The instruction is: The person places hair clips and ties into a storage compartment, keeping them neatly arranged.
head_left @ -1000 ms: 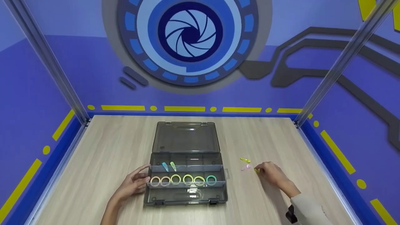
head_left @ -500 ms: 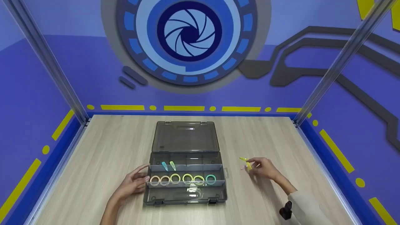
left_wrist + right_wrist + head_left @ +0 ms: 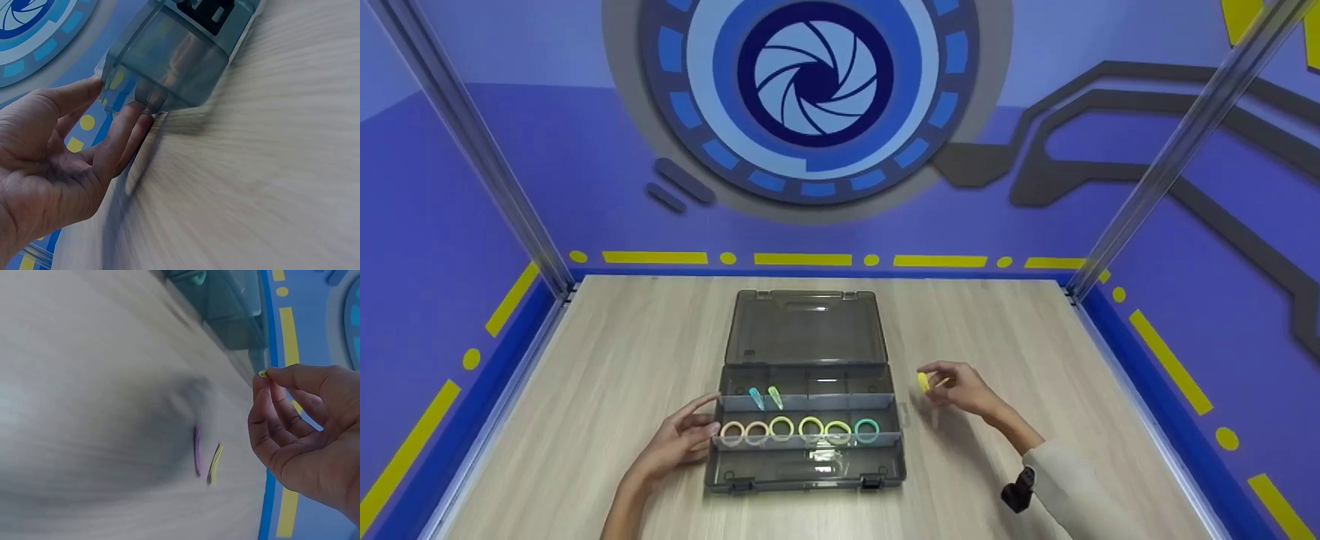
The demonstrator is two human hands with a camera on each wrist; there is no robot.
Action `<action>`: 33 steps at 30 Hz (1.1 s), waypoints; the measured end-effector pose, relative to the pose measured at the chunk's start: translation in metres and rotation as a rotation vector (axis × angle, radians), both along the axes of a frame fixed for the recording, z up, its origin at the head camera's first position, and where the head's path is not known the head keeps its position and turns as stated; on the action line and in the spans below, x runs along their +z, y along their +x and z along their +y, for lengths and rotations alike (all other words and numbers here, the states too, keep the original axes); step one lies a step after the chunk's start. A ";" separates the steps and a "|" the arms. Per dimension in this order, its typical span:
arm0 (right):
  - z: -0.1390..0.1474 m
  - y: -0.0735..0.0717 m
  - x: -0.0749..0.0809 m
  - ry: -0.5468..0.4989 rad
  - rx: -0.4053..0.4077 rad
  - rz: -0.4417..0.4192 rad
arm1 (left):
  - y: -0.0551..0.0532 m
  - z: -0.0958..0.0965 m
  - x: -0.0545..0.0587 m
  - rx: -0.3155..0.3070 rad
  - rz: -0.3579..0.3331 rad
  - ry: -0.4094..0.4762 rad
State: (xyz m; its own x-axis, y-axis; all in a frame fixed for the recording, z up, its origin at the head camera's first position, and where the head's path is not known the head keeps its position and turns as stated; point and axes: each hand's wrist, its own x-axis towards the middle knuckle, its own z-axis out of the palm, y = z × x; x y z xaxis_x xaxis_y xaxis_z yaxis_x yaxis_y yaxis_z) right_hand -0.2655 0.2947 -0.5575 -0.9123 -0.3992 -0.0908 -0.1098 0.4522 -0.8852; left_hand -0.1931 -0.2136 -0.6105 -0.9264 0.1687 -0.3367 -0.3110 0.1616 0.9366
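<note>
My right hand (image 3: 964,386) pinches a yellow hair clip (image 3: 922,382) between thumb and fingertips, above the table to the right of the box; the right wrist view shows the clip (image 3: 262,374) nearly end-on. Below that hand, a pink hair clip (image 3: 197,453) and another yellow clip (image 3: 215,464) lie on the table. My left hand (image 3: 679,439) touches the left wall of a grey see-through compartment box (image 3: 806,484) with extended fingers. Inside the box are a blue clip (image 3: 757,398), a green clip (image 3: 775,398) and a row of several coloured rings, including a teal one (image 3: 867,431).
The box's lid (image 3: 808,330) lies folded back toward the far side. Clear dividers (image 3: 847,403) split the box into rows. Blue decorated walls (image 3: 547,195) and metal posts enclose the wooden table (image 3: 637,337).
My right hand has lifted the yellow clip from the table and carried it left and away, toward the box. The left hand stays at the box's left wall.
</note>
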 end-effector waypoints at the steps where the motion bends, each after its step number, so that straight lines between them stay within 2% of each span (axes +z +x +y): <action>1: -0.004 -0.001 0.001 -0.006 -0.002 -0.002 | 0.000 0.000 0.000 -0.001 0.001 0.002; 6: -0.024 -0.007 0.004 0.009 0.028 0.060 | 0.000 -0.002 -0.001 -0.010 0.018 0.025; 12: -0.045 -0.013 0.013 0.015 0.058 0.095 | -0.001 -0.002 -0.002 -0.009 0.019 0.037; 17: -0.062 -0.019 0.015 0.001 0.076 0.102 | -0.002 -0.002 -0.001 -0.019 0.041 0.026; 26: -0.087 -0.026 0.018 -0.008 0.088 0.112 | -0.002 -0.002 0.001 -0.020 0.022 0.022; 33: -0.110 -0.037 0.020 -0.083 0.091 0.101 | -0.002 -0.002 0.001 -0.030 0.027 0.033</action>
State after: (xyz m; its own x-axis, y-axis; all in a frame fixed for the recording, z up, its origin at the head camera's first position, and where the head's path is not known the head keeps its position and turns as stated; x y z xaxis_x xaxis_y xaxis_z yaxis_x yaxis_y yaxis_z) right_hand -0.3020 0.1846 -0.5373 -0.8750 -0.4828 0.0364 -0.2374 0.3622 -0.9014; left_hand -0.1949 -0.2151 -0.6099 -0.9296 0.2069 -0.3051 -0.2808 0.1388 0.9497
